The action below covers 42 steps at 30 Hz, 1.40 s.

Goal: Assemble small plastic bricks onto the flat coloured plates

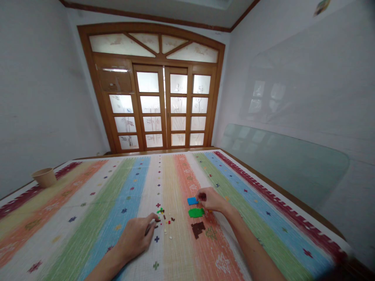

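The right hand (208,198), fingertips bent together at the right edge of the blue piece (191,201), grip unconfirmed, could nudge the nearer green piece (195,212) by dipping; the left hand (135,237), fingers drawn together, contents unclear, could scatter adjacent loose bits (169,222).

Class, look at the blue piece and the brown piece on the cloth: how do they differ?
The blue piece looks four-sided; the brown piece has a stepped, notched outline. The blue piece is at the right hand; the brown piece lies apart from it. Both rest on the striped cloth.
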{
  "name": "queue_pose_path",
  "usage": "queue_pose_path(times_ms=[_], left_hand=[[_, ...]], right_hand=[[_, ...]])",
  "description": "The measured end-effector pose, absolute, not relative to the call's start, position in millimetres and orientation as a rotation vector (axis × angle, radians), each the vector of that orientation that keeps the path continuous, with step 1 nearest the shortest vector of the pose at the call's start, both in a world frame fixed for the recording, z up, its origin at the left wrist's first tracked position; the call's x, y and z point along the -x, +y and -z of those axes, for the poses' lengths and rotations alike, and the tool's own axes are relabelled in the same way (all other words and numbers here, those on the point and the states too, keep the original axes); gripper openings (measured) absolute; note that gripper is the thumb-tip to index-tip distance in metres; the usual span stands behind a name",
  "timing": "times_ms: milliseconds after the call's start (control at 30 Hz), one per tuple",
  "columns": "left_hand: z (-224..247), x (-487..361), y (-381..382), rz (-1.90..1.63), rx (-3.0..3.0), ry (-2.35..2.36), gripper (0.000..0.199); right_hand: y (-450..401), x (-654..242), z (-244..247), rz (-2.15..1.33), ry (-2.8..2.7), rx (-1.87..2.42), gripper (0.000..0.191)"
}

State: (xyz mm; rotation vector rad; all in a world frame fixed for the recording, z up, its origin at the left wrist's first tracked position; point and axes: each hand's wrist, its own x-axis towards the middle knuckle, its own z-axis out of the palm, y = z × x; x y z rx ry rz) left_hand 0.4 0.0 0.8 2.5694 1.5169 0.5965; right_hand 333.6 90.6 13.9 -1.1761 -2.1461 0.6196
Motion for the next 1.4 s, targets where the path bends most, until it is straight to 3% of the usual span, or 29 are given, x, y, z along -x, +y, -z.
queue_pose_path(times_ms=[967,1400], left_hand=[[0.2,-0.6,0.6,-0.551,-2.591,1.528,0.028],[0.1,-0.3,0.2,-0.544,-2.580,1.532,0.028]], right_hand=[[85.2,-333.7,-18.3,-0.675,-2.320,1.387,0.034],[84.1,-333.0,-22.4,-0.622,-2.316,1.522,0.012]])
